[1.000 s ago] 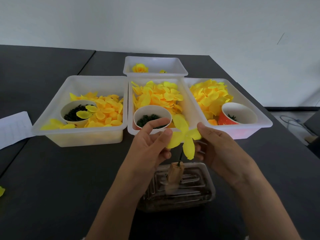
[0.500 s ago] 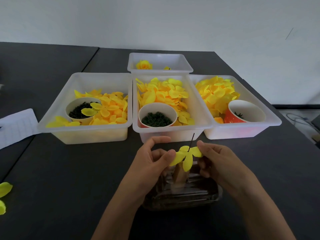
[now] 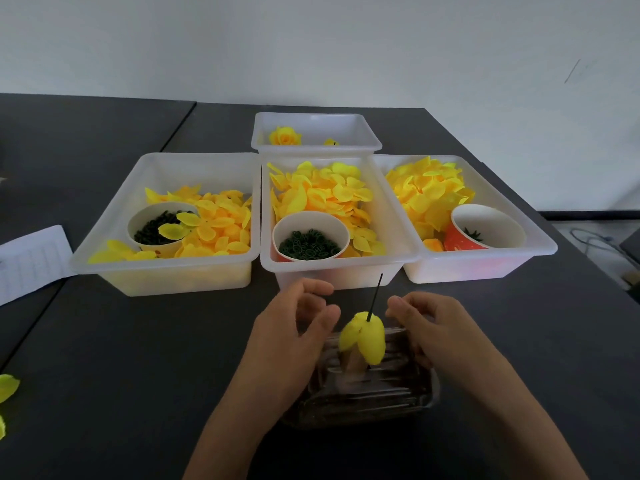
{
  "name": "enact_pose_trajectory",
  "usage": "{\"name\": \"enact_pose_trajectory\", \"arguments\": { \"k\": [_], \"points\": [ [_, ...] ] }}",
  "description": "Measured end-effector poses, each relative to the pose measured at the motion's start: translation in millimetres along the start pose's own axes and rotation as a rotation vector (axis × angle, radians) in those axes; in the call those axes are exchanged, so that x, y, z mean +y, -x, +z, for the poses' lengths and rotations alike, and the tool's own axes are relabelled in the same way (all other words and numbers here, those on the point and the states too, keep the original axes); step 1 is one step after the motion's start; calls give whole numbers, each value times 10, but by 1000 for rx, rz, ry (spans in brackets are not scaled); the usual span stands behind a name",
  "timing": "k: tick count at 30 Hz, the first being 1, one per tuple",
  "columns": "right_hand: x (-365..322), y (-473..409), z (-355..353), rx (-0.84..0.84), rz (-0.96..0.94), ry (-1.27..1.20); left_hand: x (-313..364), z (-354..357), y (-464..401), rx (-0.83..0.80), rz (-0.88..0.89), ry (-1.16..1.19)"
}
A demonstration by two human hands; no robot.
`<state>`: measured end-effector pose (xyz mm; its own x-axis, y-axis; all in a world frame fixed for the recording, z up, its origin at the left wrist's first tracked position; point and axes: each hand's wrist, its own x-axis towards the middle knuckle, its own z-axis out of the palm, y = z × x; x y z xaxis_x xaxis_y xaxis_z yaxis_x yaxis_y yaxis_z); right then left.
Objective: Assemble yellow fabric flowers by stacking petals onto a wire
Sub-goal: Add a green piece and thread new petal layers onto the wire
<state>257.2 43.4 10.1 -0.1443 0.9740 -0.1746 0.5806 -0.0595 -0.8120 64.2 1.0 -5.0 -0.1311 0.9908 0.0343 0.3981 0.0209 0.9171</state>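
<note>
A thin black wire stands upright from a small brown holder inside a clear plastic container. A yellow fabric petal piece is threaded on the wire and droops down over the holder. My left hand is just left of the petals with loosely curled fingers, holding nothing. My right hand is just right of the wire, fingers relaxed, touching neither wire nor petals.
Three white bins of yellow petals stand in a row: left, middle, right. Each holds a paper cup of dark green parts. A back bin holds a finished flower. Paper and loose petals lie at the left.
The petal piece slid down the wire from near its tip and now hangs folded downward. Both hands let go of it and drew slightly apart.
</note>
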Motion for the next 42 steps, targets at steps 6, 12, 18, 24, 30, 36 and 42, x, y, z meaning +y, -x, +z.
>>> {"name": "enact_pose_trajectory", "arguments": {
  "k": [6, 12, 18, 24, 30, 36, 42],
  "points": [
    [-28, 32, -131, 177, -94, 0, 323, 290, 8, -78, 304, 44],
    [-228, -64, -152, 225, -249, -39, 210, 489, -102, -185, 247, 13],
    [-607, -524, -17, 200, -434, 106, 50, 541, -167, -215, 141, -90],
    [-976, -1286, 343, -95, -531, 614, -7, 554, -200, -235, 149, -53],
    [-1017, -1585, 702, -363, -368, 1097, -1, 493, -228, -323, 91, 26],
    [-974, -1664, 773, -423, -393, 1056, -33, 500, -230, -329, 139, 14],
    [-890, -1670, 749, -445, -538, 932, -59, 519, -236, -324, 150, 14]
  ]
}}
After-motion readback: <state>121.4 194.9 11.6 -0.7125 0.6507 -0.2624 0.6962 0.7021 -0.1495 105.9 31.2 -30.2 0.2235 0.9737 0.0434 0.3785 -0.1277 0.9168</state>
